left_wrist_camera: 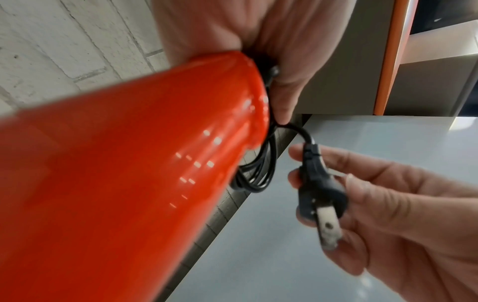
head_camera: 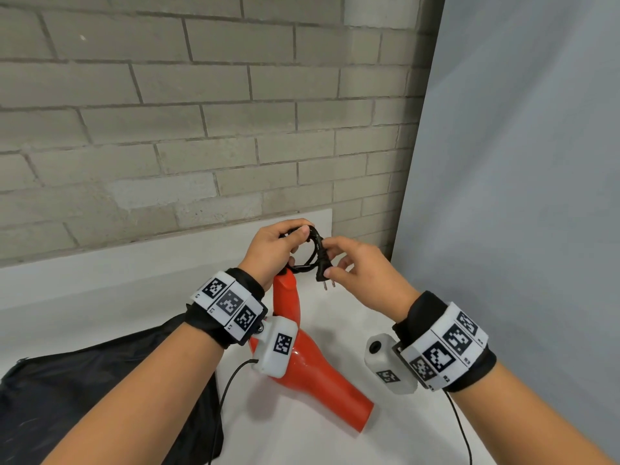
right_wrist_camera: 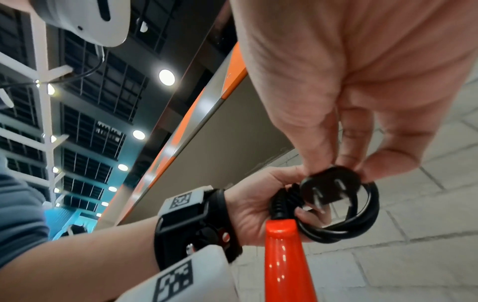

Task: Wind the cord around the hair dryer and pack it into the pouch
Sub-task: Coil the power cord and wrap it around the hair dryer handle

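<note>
A red-orange hair dryer [head_camera: 312,364] is held above the white table, nozzle toward me and handle [right_wrist_camera: 284,255] pointing up and away. My left hand [head_camera: 275,250] grips the handle's end together with several loops of the black cord [head_camera: 310,250] coiled there. My right hand [head_camera: 349,263] pinches the black plug [head_camera: 322,268] between thumb and fingers, its two prongs pointing down; in the left wrist view the plug [left_wrist_camera: 318,188] sits just right of the coil [left_wrist_camera: 256,175]. The black pouch [head_camera: 100,391] lies flat on the table at the lower left.
A grey brick wall [head_camera: 201,112] stands right behind the white table [head_camera: 335,441]. A pale backdrop sheet [head_camera: 520,162] hangs on the right. Thin sensor cables [head_camera: 228,387] trail from both wrist cameras.
</note>
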`<action>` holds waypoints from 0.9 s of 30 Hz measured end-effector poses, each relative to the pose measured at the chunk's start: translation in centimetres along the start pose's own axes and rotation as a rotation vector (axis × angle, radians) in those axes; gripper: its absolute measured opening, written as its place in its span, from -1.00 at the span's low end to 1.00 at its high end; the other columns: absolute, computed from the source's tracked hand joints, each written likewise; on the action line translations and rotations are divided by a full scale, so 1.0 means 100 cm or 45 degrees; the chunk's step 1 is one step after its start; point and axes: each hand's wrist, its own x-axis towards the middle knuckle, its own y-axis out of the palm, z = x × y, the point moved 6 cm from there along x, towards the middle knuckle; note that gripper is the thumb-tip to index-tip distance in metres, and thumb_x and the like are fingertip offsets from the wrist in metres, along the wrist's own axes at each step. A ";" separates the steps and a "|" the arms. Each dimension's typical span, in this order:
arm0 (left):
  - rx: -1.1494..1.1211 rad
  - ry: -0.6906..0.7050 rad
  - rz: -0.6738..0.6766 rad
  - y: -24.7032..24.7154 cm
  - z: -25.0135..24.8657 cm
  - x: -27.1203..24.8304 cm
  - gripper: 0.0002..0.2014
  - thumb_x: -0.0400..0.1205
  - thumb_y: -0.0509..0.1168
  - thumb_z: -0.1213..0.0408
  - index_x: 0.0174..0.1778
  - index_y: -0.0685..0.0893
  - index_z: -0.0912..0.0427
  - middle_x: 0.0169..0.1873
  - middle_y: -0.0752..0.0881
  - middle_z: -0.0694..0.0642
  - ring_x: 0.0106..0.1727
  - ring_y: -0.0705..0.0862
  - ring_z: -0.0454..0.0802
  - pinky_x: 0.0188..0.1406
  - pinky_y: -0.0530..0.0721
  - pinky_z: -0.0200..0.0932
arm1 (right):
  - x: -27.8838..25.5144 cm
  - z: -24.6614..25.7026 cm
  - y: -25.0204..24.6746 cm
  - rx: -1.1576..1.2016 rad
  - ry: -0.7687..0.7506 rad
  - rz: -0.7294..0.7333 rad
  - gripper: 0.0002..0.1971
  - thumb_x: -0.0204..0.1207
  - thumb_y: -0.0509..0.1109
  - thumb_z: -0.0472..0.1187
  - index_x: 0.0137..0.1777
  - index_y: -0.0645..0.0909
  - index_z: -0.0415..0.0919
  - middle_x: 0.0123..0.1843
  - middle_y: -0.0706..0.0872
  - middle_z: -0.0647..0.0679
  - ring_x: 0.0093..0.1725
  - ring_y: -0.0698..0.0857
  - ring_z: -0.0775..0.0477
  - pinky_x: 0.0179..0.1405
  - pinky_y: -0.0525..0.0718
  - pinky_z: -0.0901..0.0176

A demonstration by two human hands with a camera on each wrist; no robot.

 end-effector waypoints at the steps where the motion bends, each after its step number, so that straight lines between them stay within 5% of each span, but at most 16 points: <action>1: -0.009 -0.007 0.017 0.001 0.000 0.000 -0.86 0.60 0.24 0.31 -0.07 0.72 0.09 -0.28 0.61 0.00 -0.36 0.43 -0.16 -0.59 0.46 -0.38 | 0.001 0.000 0.000 0.082 0.009 -0.014 -0.60 0.51 0.35 -0.31 0.34 0.48 -0.12 0.03 0.57 0.04 -0.32 0.55 0.17 -0.33 0.52 0.63; 7: -0.016 -0.070 0.105 0.006 0.000 -0.003 -0.78 0.62 0.20 0.30 0.09 0.68 0.24 -0.26 0.59 0.08 -0.33 0.43 -0.13 -0.54 0.47 -0.37 | 0.007 0.002 0.000 0.452 0.003 -0.169 -0.72 0.45 0.38 -0.41 0.04 0.52 -0.03 -0.14 0.57 0.10 -0.49 0.56 0.22 -0.56 0.51 0.52; 12: 0.001 -0.062 0.115 0.007 0.000 -0.005 -0.77 0.62 0.20 0.24 0.05 0.72 0.19 -0.06 0.69 0.23 -0.11 0.54 0.05 -0.24 0.48 -0.18 | 0.009 0.004 0.002 0.468 -0.059 -0.359 -0.72 0.43 0.39 -0.42 0.01 0.53 -0.04 -0.16 0.56 0.22 -0.29 0.58 0.07 -0.31 0.64 0.30; 16: 0.009 -0.061 0.111 0.008 0.002 -0.006 -0.77 0.63 0.19 0.24 0.06 0.72 0.18 -0.12 0.71 0.15 -0.19 0.51 -0.02 -0.33 0.44 -0.23 | 0.007 0.002 0.004 0.319 -0.120 -0.506 -0.76 0.43 0.40 -0.38 0.04 0.58 -0.10 -0.14 0.54 0.19 -0.33 0.52 0.19 -0.28 0.54 0.53; 20: 0.013 -0.065 0.104 0.008 0.001 -0.005 -0.78 0.64 0.18 0.24 0.03 0.71 0.16 -0.29 0.60 0.04 -0.34 0.39 -0.13 -0.34 0.37 -0.23 | 0.008 -0.002 0.006 0.193 -0.186 -0.572 -0.77 0.44 0.39 -0.40 0.10 0.59 -0.28 -0.02 0.48 0.09 -0.10 0.49 0.47 -0.06 0.40 0.73; 24: 0.001 -0.059 0.132 0.012 -0.001 -0.005 -0.78 0.64 0.17 0.25 0.03 0.70 0.17 -0.23 0.69 0.08 -0.25 0.53 -0.09 -0.26 0.49 -0.27 | 0.012 -0.006 0.013 0.214 -0.186 -0.540 -0.78 0.45 0.36 -0.45 0.09 0.53 -0.36 0.03 0.47 -0.03 -0.04 0.51 0.17 0.01 0.42 0.71; 27: -0.007 -0.060 0.163 0.015 -0.002 -0.007 -0.79 0.64 0.18 0.21 -0.01 0.71 0.14 -0.22 0.72 0.05 -0.31 0.65 -0.25 -0.30 0.55 -0.40 | 0.011 -0.008 0.017 0.204 -0.180 -0.504 -0.80 0.45 0.36 -0.46 0.05 0.49 -0.38 0.00 0.42 -0.06 -0.17 0.47 0.23 -0.13 0.42 0.71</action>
